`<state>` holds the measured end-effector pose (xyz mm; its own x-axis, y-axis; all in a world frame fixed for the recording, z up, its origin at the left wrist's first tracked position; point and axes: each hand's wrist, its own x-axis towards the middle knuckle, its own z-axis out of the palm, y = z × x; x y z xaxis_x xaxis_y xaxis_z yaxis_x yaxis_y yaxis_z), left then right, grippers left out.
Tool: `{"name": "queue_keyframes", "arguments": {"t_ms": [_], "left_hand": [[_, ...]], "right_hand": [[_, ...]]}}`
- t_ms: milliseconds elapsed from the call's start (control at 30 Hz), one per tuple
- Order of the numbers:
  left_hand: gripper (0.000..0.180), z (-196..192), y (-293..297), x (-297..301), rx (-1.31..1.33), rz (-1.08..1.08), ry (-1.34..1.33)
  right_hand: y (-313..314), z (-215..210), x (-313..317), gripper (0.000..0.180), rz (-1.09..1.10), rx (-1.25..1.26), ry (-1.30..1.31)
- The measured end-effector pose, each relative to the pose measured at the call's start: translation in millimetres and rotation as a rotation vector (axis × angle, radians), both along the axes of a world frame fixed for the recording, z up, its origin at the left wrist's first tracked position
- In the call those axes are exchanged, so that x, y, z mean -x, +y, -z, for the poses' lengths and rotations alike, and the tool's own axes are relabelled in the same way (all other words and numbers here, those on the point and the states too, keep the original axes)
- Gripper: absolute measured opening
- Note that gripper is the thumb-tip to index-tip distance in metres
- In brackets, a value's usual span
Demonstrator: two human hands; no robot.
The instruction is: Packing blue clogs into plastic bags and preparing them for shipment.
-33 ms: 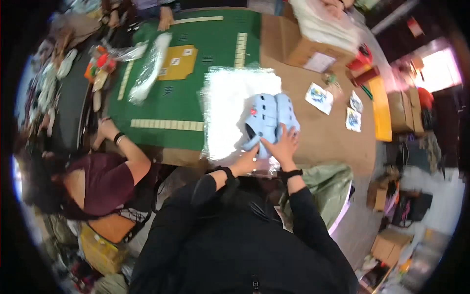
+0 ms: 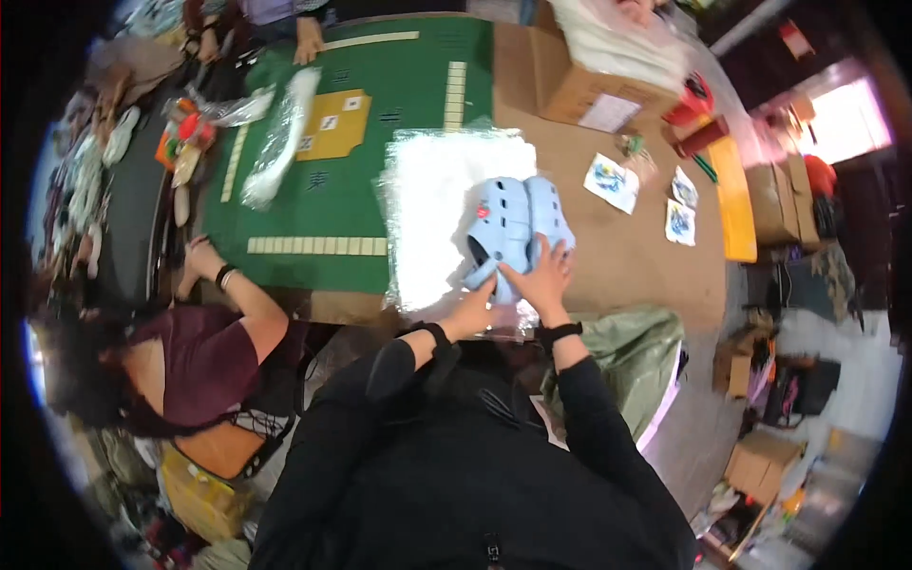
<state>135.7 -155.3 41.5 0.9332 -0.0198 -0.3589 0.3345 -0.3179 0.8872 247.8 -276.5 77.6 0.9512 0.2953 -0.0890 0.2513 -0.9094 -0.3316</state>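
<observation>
A pair of light blue clogs (image 2: 518, 223) lies side by side, toes pointing away from me, on a stack of shiny clear plastic bags (image 2: 427, 190). My left hand (image 2: 470, 312) has its fingers closed at the heel end of the left clog, by the strap. Over the heel part of the right clog rests my right hand (image 2: 541, 280), its thumb reaching toward the left clog and its fingers curved over the right one. The clogs hide part of the fingertips. A small red charm marks the left clog's side.
A green game mat (image 2: 342, 209) with rows of tiles covers the table's left side. Long clear plastic wrap (image 2: 282, 142) lies on it. A cardboard box (image 2: 598, 85) of white bags stands at the back; small printed packets (image 2: 611, 182) lie right. A person (image 2: 199, 361) sits at left.
The whole scene has shifted slightly left in the picture. Both hands keep about the same places on the clogs.
</observation>
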Motion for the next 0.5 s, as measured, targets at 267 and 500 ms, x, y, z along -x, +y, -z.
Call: {"name": "queue_keyframes", "arguments": {"t_ms": [267, 500], "left_hand": [[0.065, 1, -3, -22, 0.209, -0.25, -0.135], [0.059, -17, 6, -24, 0.401, -0.346, -0.146]], "right_hand": [[-19, 19, -20, 0.094, 0.218, -0.408, 0.035], [-24, 12, 2, 0.072, 0.146, -0.39, 0.091]]}}
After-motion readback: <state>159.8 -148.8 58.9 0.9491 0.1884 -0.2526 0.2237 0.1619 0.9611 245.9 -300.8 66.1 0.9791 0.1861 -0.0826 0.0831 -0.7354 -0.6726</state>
